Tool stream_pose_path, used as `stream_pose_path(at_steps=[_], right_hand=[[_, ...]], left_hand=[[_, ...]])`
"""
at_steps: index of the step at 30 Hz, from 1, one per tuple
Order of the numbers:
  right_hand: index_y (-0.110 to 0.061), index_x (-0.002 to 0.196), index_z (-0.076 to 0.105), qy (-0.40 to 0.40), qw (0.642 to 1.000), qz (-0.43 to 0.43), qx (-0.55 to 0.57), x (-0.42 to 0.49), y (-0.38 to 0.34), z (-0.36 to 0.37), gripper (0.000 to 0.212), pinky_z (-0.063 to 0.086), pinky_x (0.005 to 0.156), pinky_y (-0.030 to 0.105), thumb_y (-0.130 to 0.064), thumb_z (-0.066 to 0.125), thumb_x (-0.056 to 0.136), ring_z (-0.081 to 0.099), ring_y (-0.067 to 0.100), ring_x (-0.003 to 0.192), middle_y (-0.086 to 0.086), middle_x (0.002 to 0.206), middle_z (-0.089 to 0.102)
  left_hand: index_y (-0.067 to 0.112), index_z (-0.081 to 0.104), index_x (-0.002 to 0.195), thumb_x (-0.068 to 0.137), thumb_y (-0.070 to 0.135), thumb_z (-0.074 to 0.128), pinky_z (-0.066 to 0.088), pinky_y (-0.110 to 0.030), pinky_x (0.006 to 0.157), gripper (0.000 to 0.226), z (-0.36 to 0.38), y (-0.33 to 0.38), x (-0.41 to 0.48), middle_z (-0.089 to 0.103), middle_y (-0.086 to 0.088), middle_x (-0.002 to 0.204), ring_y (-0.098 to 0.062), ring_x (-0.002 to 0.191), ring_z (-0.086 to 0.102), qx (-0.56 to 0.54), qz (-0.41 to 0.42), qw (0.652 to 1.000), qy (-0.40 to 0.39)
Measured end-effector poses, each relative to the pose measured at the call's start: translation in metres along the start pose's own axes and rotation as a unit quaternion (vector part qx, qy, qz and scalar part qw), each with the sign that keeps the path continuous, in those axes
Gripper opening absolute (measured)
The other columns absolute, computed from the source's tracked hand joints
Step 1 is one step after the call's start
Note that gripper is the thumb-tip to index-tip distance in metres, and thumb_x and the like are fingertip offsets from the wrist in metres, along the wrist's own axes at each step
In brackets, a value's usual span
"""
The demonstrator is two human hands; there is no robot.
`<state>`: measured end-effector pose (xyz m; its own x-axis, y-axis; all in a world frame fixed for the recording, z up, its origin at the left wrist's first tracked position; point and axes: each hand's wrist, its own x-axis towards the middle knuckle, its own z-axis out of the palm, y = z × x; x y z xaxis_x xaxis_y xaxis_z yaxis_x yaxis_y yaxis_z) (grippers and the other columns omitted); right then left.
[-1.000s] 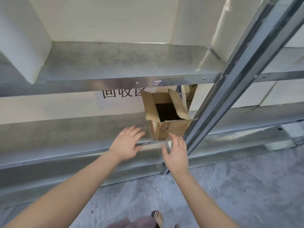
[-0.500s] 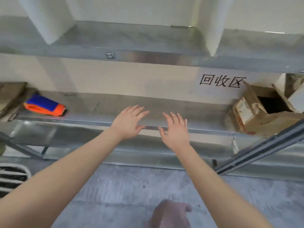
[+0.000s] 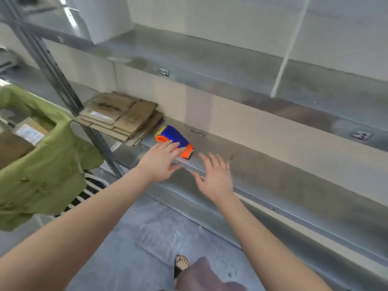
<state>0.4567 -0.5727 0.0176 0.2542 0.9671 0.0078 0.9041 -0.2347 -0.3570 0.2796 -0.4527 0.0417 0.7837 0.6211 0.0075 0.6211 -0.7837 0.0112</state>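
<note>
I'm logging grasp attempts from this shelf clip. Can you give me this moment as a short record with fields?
target: blue and orange tool, lying on the metal shelf
left hand: fingers straight, fingertips over the tool; contact cannot be told
right hand: open, fingers spread, over the shelf's front edge, holding nothing
beside target: flattened cardboard stack, just left of the tool on the same shelf
far left: green cloth
grasp status: not yet closed on the tool
</note>
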Motion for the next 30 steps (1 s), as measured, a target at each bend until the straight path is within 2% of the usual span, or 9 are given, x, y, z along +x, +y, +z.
stream_pose_path(at_steps=[2, 7, 12, 15, 18, 22, 25, 28, 30], right_hand=[[-0.029, 0.15, 0.03, -0.012, 1.0, -0.018, 0.009, 0.036, -0.038, 0.013, 0.07, 0.012, 0.119, 0.053, -0.058, 0.036, 0.087, 0.021, 0.028, 0.146, 0.005, 0.157, 0.031], [-0.03, 0.151, 0.028, -0.036, 0.998, -0.052, 0.007, 0.109, -0.117, 0.036, 0.065, 0.012, 0.12, 0.049, -0.052, 0.047, 0.093, 0.019, 0.028, 0.147, 0.004, 0.157, 0.03], [-0.027, 0.15, 0.028, -0.041, 0.998, -0.05, 0.019, 0.183, -0.187, 0.073, 0.063, 0.022, 0.118, 0.047, -0.052, 0.045, 0.094, 0.025, 0.029, 0.144, 0.007, 0.154, 0.034], [-0.03, 0.15, 0.025, -0.035, 0.999, -0.002, 0.026, 0.226, -0.223, 0.101, 0.063, 0.027, 0.116, 0.044, -0.051, 0.046, 0.095, 0.025, 0.03, 0.144, 0.006, 0.157, 0.03], [-0.035, 0.15, 0.026, -0.025, 0.994, 0.087, 0.068, 0.26, -0.25, 0.128, 0.064, 0.033, 0.113, 0.045, -0.05, 0.051, 0.092, 0.023, 0.031, 0.144, 0.006, 0.156, 0.03], [-0.045, 0.148, 0.022, -0.026, 0.971, 0.203, 0.127, 0.286, -0.271, 0.15, 0.071, 0.04, 0.105, 0.047, -0.058, 0.056, 0.088, 0.023, 0.033, 0.143, 0.005, 0.158, 0.019], [-0.043, 0.148, 0.022, -0.02, 0.959, 0.246, 0.139, 0.299, -0.279, 0.158, 0.077, 0.037, 0.106, 0.044, -0.054, 0.064, 0.084, 0.029, 0.035, 0.139, 0.006, 0.158, 0.016], [-0.035, 0.148, 0.024, -0.018, 0.942, 0.296, 0.159, 0.306, -0.277, 0.164, 0.088, 0.036, 0.11, 0.042, -0.053, 0.073, 0.078, 0.035, 0.035, 0.136, 0.011, 0.154, 0.027], [-0.034, 0.147, 0.027, -0.016, 0.93, 0.319, 0.18, 0.31, -0.274, 0.167, 0.092, 0.038, 0.109, 0.041, -0.053, 0.077, 0.072, 0.042, 0.033, 0.131, 0.009, 0.149, 0.037]], left_hand=[[0.026, 0.034, 0.148, 0.09, 0.046, 0.055, 0.023, -0.042, 0.117, 0.065, -0.003, -0.055, -0.007, 0.038, -0.006, 0.151, -0.029, 0.14, 0.033, 0.004, -0.033, 0.999, -0.005], [0.028, 0.026, 0.151, 0.094, 0.048, 0.048, 0.018, -0.037, 0.116, 0.064, -0.016, -0.169, -0.031, 0.03, -0.004, 0.155, -0.025, 0.142, 0.028, 0.019, -0.085, 0.996, -0.012], [0.03, 0.02, 0.152, 0.097, 0.051, 0.041, 0.016, -0.036, 0.117, 0.063, -0.01, -0.3, -0.04, 0.024, -0.001, 0.158, -0.021, 0.145, 0.023, 0.014, -0.122, 0.992, -0.02], [0.029, 0.02, 0.152, 0.097, 0.052, 0.039, 0.02, -0.037, 0.116, 0.062, 0.003, -0.377, -0.025, 0.023, -0.001, 0.158, -0.022, 0.144, 0.024, 0.007, -0.118, 0.992, -0.043], [0.026, 0.027, 0.15, 0.096, 0.053, 0.039, 0.025, -0.038, 0.115, 0.061, 0.019, -0.445, 0.0, 0.03, -0.003, 0.155, -0.023, 0.141, 0.03, 0.008, -0.088, 0.994, -0.059], [0.025, 0.031, 0.148, 0.096, 0.05, 0.041, 0.029, -0.039, 0.114, 0.058, 0.033, -0.499, 0.027, 0.035, -0.004, 0.152, -0.025, 0.139, 0.032, -0.029, -0.063, 0.995, -0.078], [0.022, 0.026, 0.15, 0.095, 0.045, 0.048, 0.025, -0.042, 0.116, 0.063, 0.043, -0.515, 0.045, 0.029, -0.008, 0.154, -0.029, 0.141, 0.026, -0.145, -0.122, 0.978, -0.09], [0.021, 0.02, 0.152, 0.091, 0.043, 0.057, 0.025, -0.047, 0.115, 0.074, 0.059, -0.522, 0.057, 0.025, -0.012, 0.155, -0.036, 0.14, 0.026, -0.248, -0.218, 0.937, -0.116], [0.022, 0.023, 0.151, 0.088, 0.041, 0.061, 0.029, -0.048, 0.113, 0.076, 0.067, -0.526, 0.063, 0.031, -0.014, 0.152, -0.038, 0.137, 0.031, -0.278, -0.25, 0.92, -0.116]])
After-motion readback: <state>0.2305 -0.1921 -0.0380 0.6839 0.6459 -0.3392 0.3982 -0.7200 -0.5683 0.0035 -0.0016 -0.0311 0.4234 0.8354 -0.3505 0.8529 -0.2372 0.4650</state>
